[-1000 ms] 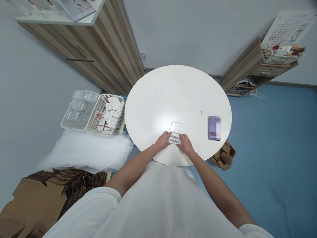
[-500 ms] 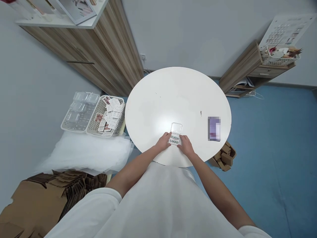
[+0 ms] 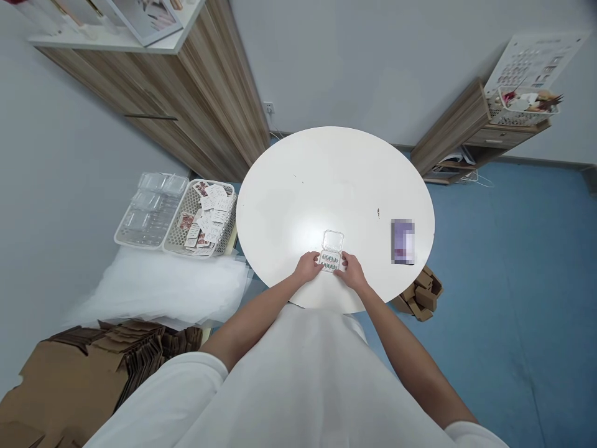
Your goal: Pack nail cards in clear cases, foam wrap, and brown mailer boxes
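A small clear plastic case (image 3: 331,260) lies on the white round table (image 3: 336,168), close to its front edge. Its transparent lid (image 3: 333,240) is raised and leans away from me. Inside are two rows of small, shiny greenish pieces that look like press-on nails; their detail is too small to make out. My left hand (image 3: 308,267) grips the case's left side, with fingertips at its edge. On the opposite side my right hand (image 3: 353,272) has its fingers bent around the right edge.
A blurred purple item (image 3: 402,241) lies at the table's right. Left of the table stand a white basket of printed cards (image 3: 201,218) and a tray of clear cases (image 3: 152,208). White sheets (image 3: 168,283) and folded cardboard (image 3: 69,379) are nearer. Cardboard boxes (image 3: 422,292) sit below right.
My fingers have shifted slightly outward along the case's sides, so more of its edges shows. The case stays almost in place with its lid still raised.
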A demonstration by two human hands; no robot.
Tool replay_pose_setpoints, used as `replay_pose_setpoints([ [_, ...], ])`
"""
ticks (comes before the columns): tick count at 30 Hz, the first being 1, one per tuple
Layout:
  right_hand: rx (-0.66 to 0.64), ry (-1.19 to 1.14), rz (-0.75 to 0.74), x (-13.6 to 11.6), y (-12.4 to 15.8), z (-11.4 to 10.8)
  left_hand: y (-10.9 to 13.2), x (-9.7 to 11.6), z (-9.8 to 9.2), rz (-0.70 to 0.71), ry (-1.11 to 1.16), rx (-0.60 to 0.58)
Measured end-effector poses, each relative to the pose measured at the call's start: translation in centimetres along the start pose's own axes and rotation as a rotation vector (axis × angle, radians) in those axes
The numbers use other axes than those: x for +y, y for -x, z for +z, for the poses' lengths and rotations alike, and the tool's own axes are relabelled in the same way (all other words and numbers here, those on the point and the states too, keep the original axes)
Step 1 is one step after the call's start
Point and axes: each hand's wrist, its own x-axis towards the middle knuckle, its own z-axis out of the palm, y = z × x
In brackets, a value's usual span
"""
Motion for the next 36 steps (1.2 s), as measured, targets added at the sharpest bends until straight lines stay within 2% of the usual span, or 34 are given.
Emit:
replay_pose_setpoints([
  [3, -0.006, -0.175, 0.121, -0.2, 0.0, -0.3, 0.0, 0.0, -0.1, -0.028, 0.022, 0.009],
  [6, -0.032, -0.315, 0.181, -0.1, -0.1, -0.4, 0.0, -0.1, -0.1, -0.036, 0.071, -0.003],
  [14, -0.034, -0.432, 0.241, -0.9, 0.5, -0.4, 0.3, 0.1, -0.2, -0.083, 0.259, 0.019],
  [18, -0.024, -0.511, 0.223, -1.7, 1.5, -0.9, 1.4, 0.4, -0.9, -0.138, 0.499, -0.003],
  [23, -0.022, -0.595, 0.184, -2.8, 2.8, -1.7, 3.1, 1.0, -2.3, -0.136, 0.730, -0.130],
  [29, -0.045, -0.739, 0.171, -3.5, 3.2, -2.7, 4.5, 1.6, -3.9, -0.089, 0.876, -0.208],
  [36, -0.161, -0.968, 0.193, -4.7, 2.5, -3.3, 5.1, 1.9, -4.0, -0.095, 0.943, -0.242],
])
